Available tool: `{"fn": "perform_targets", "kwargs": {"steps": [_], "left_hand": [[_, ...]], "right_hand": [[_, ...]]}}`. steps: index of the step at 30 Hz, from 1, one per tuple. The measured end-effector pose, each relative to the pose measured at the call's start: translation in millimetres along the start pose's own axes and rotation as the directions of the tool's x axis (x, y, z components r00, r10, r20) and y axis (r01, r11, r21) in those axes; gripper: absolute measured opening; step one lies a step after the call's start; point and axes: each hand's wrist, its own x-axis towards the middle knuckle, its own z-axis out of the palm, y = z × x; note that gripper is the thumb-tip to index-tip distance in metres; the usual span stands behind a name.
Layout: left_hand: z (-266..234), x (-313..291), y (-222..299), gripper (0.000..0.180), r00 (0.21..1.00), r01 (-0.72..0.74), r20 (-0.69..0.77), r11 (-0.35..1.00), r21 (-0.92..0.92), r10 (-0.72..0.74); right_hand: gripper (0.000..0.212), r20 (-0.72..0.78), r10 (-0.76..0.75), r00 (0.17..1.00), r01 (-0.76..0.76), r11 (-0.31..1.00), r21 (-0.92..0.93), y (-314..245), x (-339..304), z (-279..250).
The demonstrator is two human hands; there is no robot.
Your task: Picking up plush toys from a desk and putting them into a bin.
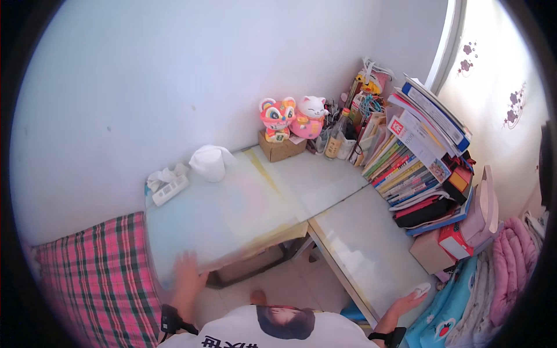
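My left hand (188, 268) lies on the near left edge of the pale, glossy tabletop (214, 214), its fingers spread and holding nothing. Far to the right, my right hand (404, 303) is low over the near end of the right-hand desk section (365, 232). A crumpled white tissue (422, 289) is at its fingertips, close to the desk's outer edge. Both wrists wear black bands. The fingers of the right hand are partly hidden by the tissue.
A white paper roll (209, 162) and a white power strip (171, 190) with tissues stand by the wall. Two figurines (278, 119) sit on a cardboard box (281, 149). Stacked books (400, 168) fill the right corner. A plaid-covered bed (96, 261) adjoins the left; folded bedding (449, 307) lies right.
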Motion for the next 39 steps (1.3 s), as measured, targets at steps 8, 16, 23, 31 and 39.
{"fn": "perform_targets", "kwargs": {"steps": [8,16,23,31,39], "left_hand": [[-13.0,44.6,-17.3,0.085,0.926,0.076,0.356,0.986,0.15,-0.126],[9.4,46.6,-44.8,0.083,0.946,-0.01,0.316,0.967,0.256,-0.073],[19.6,49.9,-48.5,0.069,0.962,0.0,0.261,0.959,0.283,-0.077],[18.1,47.2,-57.3,0.035,0.967,-0.189,0.205,0.963,0.194,0.149],[51.0,70.6,-83.4,0.031,0.925,-0.071,0.35,0.839,0.539,-0.146]], "right_hand": [[0.07,0.291,0.44,0.85,-0.036,0.598,-0.801,-103.8,-51.3,41.1],[0.101,0.866,0.279,0.415,0.529,0.7,-0.479,-198.7,-78.7,129.4],[0.128,0.938,0.261,0.229,0.763,0.55,-0.339,-174.2,-74.6,176.7],[0.126,0.928,0.324,0.184,0.756,0.557,-0.344,-184.5,-72.3,170.7],[0.13,0.912,0.373,0.17,0.766,0.532,-0.36,-185.2,-73.2,180.7]]}}
